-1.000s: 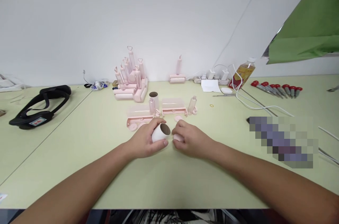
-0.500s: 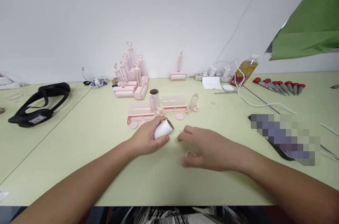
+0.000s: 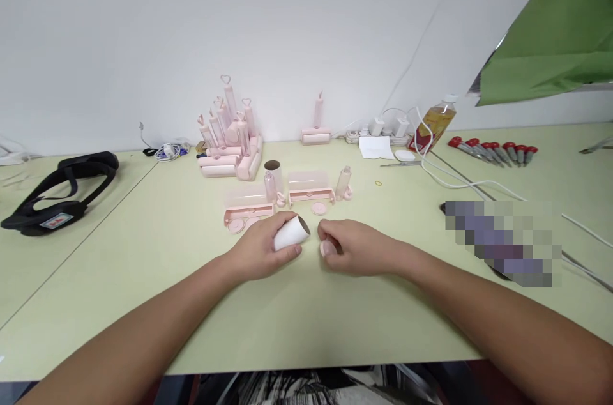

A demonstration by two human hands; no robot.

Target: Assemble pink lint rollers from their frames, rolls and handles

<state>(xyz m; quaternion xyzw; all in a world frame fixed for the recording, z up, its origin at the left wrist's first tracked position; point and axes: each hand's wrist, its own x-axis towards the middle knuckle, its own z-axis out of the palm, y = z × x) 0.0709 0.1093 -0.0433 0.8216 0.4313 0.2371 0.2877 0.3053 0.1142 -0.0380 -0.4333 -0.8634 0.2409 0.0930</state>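
My left hand [image 3: 261,248] is closed round a white lint roller refill [image 3: 290,234], whose open cardboard core faces right. Close by on the right, my right hand [image 3: 357,248] pinches a round pink end cap [image 3: 328,248], apart from the roll. Beyond my hands lie two opened pink roller cases, the left case [image 3: 249,213] and the right case [image 3: 311,195], with clear covers raised. Another refill [image 3: 272,168] stands upright behind a clear pink handle tube [image 3: 270,188]. A second handle tube [image 3: 343,184] stands beside the right case. A loose pink disc [image 3: 318,208] lies in front.
Assembled pink lint rollers [image 3: 230,143] stand grouped at the back, one more roller [image 3: 316,135] by the wall. Right are a power strip [image 3: 378,137], drink bottle [image 3: 433,124], red-capped tubes [image 3: 498,151], a white cable [image 3: 450,184] and a blurred-out object [image 3: 498,245]. A black strap headset [image 3: 60,194] lies left.
My right hand has moved up and closer to the roll, its fingers now curled in with the pink cap showing clearly. My left hand still holds the roll; the view has shifted slightly.
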